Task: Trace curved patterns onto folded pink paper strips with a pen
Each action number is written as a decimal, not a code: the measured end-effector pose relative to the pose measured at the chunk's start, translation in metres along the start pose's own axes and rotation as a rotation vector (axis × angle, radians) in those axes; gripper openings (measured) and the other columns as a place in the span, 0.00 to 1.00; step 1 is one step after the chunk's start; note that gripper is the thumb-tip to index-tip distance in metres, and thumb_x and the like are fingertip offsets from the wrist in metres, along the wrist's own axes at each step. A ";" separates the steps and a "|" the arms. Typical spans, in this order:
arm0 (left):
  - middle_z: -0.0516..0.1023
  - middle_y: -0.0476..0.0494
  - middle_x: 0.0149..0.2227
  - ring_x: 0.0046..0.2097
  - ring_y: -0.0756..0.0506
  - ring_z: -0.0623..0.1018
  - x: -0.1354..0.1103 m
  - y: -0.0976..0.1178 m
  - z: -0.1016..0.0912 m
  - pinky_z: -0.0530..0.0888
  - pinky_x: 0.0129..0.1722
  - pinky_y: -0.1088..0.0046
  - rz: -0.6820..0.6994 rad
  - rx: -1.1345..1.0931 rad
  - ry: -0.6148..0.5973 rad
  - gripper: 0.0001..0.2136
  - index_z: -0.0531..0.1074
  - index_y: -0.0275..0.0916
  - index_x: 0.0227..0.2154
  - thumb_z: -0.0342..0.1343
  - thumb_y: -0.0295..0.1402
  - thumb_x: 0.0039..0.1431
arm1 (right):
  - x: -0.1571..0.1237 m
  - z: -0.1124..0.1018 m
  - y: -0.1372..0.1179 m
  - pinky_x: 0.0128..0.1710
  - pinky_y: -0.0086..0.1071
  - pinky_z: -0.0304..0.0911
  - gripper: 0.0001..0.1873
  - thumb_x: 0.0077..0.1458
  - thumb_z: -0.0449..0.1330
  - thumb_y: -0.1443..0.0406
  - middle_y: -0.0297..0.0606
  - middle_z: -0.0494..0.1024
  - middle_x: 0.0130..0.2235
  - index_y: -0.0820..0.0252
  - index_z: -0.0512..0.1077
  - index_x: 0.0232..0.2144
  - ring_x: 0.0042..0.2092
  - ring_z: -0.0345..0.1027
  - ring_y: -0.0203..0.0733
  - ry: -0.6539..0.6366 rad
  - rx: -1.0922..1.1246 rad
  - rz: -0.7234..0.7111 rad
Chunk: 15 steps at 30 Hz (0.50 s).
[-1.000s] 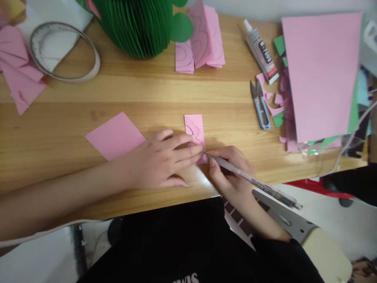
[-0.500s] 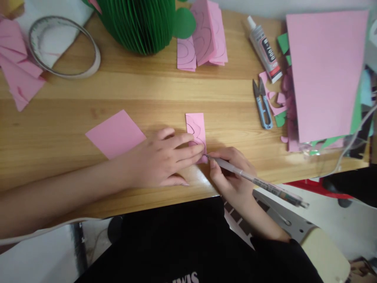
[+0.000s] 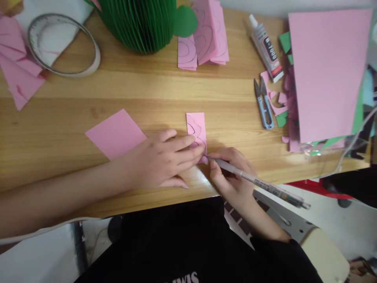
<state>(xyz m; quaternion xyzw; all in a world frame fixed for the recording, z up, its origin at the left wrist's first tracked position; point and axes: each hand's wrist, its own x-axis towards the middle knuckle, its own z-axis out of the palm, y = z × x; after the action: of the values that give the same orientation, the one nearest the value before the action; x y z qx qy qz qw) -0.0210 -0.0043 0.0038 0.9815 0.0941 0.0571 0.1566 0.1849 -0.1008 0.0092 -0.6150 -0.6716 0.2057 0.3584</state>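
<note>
A narrow pink paper piece (image 3: 196, 124) with dark curved pen lines lies near the table's front edge. Pressing on its lower part are the outstretched fingers of my left hand (image 3: 167, 159), which is open and hides some of the lines. My right hand (image 3: 234, 173) is closed round a pen (image 3: 253, 179), whose tip meets the lower right edge of that piece, close to my left fingertips. A plain pink paper square (image 3: 118, 133) lies partly under my left forearm.
Behind stand a green honeycomb paper ball (image 3: 141, 23) and folded pink papers with drawn curves (image 3: 203, 35). A tape roll (image 3: 96, 61) sits left. To the right are a glue tube (image 3: 267, 51), thread snips (image 3: 264, 106), paper scraps (image 3: 282, 98) and pink sheets (image 3: 330, 74).
The view has shifted very slightly. Both hands, the pen and the paper piece stay practically where they were.
</note>
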 end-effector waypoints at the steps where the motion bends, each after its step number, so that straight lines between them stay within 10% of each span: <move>1: 0.70 0.41 0.63 0.63 0.38 0.67 0.000 0.000 0.000 0.63 0.56 0.62 -0.006 -0.001 -0.007 0.23 0.67 0.36 0.59 0.43 0.45 0.72 | 0.000 0.000 0.000 0.35 0.36 0.70 0.05 0.58 0.60 0.71 0.37 0.78 0.32 0.58 0.74 0.37 0.34 0.72 0.39 0.007 -0.002 0.001; 15: 0.74 0.44 0.59 0.57 0.41 0.69 0.000 -0.004 0.004 0.63 0.49 0.62 0.049 0.132 0.104 0.24 0.70 0.37 0.55 0.38 0.47 0.73 | -0.001 0.001 0.001 0.34 0.35 0.70 0.04 0.57 0.60 0.71 0.37 0.78 0.31 0.59 0.74 0.36 0.32 0.72 0.39 0.021 -0.010 -0.040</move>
<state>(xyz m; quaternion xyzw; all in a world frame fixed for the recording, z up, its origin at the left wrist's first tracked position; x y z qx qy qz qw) -0.0208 -0.0011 -0.0009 0.9874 0.0818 0.1055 0.0849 0.1846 -0.1014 0.0081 -0.6052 -0.6811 0.1888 0.3662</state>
